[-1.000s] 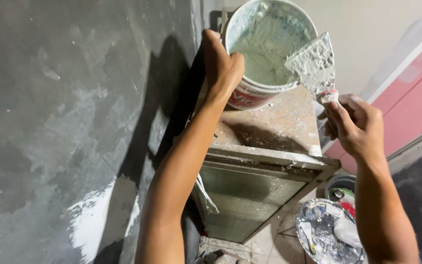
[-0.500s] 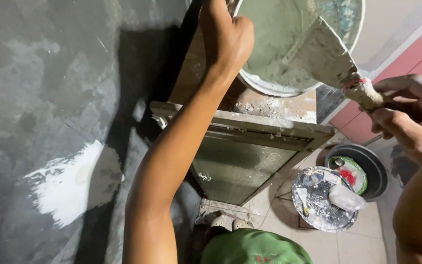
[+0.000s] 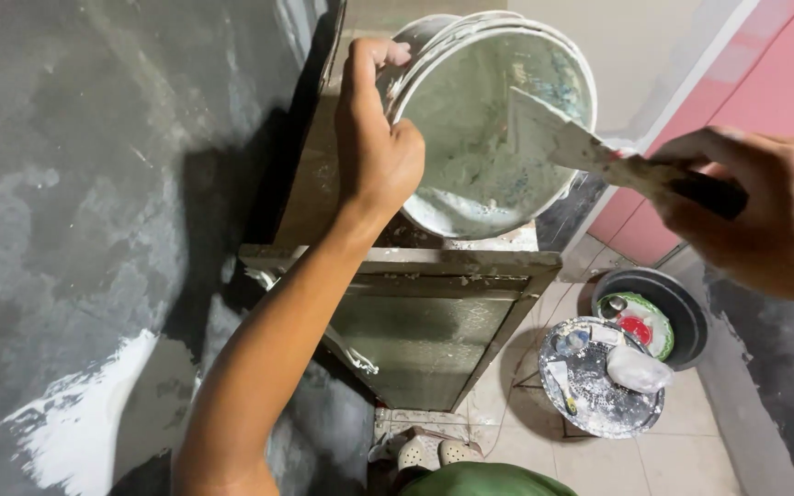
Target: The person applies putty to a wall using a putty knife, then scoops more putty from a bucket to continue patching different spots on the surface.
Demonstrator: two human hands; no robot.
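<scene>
Left hand (image 3: 374, 147) grip closed on rim of tilted white plaster bucket (image 3: 489, 129) at top middle, right hand (image 3: 769, 216) grip closed around putty knife (image 3: 590, 147), blade inside bucket

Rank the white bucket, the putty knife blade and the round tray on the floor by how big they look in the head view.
1. White bucket, largest.
2. Round tray, though it lies farther off, so this is unsure.
3. Putty knife blade, smallest.
</scene>
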